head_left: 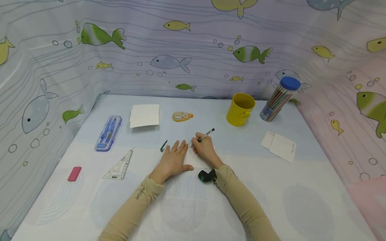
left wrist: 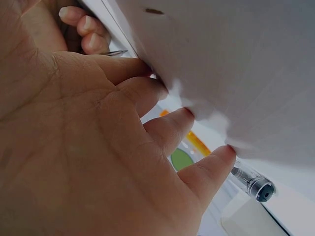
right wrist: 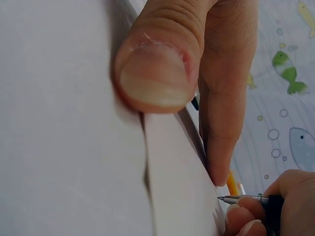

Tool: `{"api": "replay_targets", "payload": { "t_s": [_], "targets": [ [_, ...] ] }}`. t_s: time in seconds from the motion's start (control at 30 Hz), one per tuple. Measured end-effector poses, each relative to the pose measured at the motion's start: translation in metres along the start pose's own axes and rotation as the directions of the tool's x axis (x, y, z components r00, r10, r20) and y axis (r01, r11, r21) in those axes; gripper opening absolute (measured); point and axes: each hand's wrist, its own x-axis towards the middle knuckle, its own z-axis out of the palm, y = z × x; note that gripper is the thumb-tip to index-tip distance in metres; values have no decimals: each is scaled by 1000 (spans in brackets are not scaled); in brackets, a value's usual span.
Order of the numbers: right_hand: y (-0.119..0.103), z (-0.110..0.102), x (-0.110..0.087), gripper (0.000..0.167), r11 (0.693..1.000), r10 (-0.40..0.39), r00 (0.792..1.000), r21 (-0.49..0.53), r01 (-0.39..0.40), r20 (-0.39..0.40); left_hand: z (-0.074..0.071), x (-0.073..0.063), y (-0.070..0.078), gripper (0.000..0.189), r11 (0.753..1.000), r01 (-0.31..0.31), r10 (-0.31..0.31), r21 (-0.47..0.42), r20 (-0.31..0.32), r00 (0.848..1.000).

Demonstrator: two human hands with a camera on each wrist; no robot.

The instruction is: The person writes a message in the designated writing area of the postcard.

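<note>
My right hand (head_left: 206, 150) pinches a black-and-clear pen (head_left: 208, 132), its tip down at a white card (head_left: 197, 163) on the table. In the right wrist view the pen's metal point (right wrist: 229, 199) meets the far edge area of the card (right wrist: 177, 162). Flat on the card's left side rests my left hand (head_left: 173, 161), its fingers spread and its thumb (right wrist: 157, 73) near the front edge. The left wrist view shows those fingertips (left wrist: 224, 155) pressing on white. Just left of them lies a pen cap (head_left: 164, 146). Any writing under the right hand is hidden.
Left: a blue geometry case (head_left: 108, 133), a set square (head_left: 120, 166) and a pink eraser (head_left: 74, 174). Behind: a stack of cards (head_left: 144, 115) and correction tape (head_left: 182, 116). Right: a yellow mug (head_left: 240, 109), a pencil jar (head_left: 278, 98) and written cards (head_left: 282, 148). A dark object (head_left: 206, 175) sits by the right cuff.
</note>
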Motion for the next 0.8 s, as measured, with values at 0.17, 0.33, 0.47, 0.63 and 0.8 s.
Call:
{"api": "replay_targets", "payload": {
  "t_s": [0.17,0.33,0.47,0.63,0.8],
  "targets": [
    [-2,0,2,30,999,-7,1000,-36,7,-6,1,1,-1,96,1000,6,-6,8,-5,1000],
    [0,0,2,32,999,-5,1000,-33,4,-16,2,2,-2,97,1000,2,-2,11,5,1000],
    [1,0,2,32,1000,2,1000,-3,-2,-15,2,1,-2,96,1000,4,-4,1,4,1000],
    [1,0,1,32,1000,1,1000,3,-1,-13,1,1,-1,97,1000,7,-7,1,8,1000],
    [-1,-1,0,31,1000,-1,1000,-24,1,-4,2,1,-1,96,1000,2,-2,-3,0,1000]
  ]
}}
